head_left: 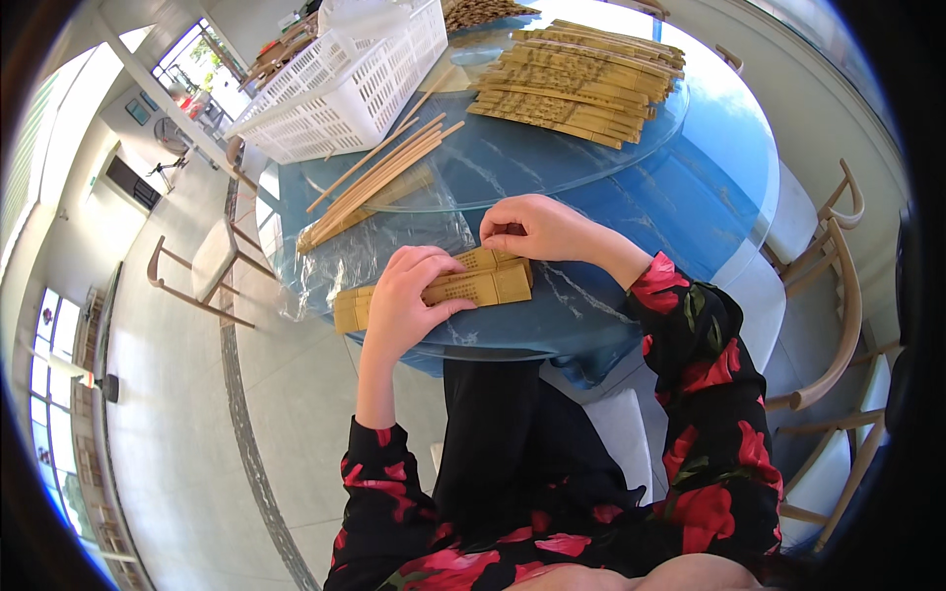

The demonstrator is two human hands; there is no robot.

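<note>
Long, flat yellow-brown printed paper sleeves point(483, 286) lie side by side near the front edge of the round table. My left hand point(402, 293) rests across them, its thumb on the near side and its fingers curled over the far side, holding them down. At their far right edge is my right hand point(532, 231), its fingers bent into a pinch against the sleeve. Whatever sits between those fingertips is hidden. Beyond my left hand, several thin wooden chopsticks point(389, 167) lie in a loose bundle, partly over another yellow sleeve and clear plastic film point(325, 271).
A blue-covered round table point(591, 325) carries a glass turntable point(552, 177). On it lies a large pile of yellow-brown sleeves point(581, 84), with a white perforated plastic basket point(340, 94) to its left. Wooden chairs point(212, 261) stand around on the tiled floor.
</note>
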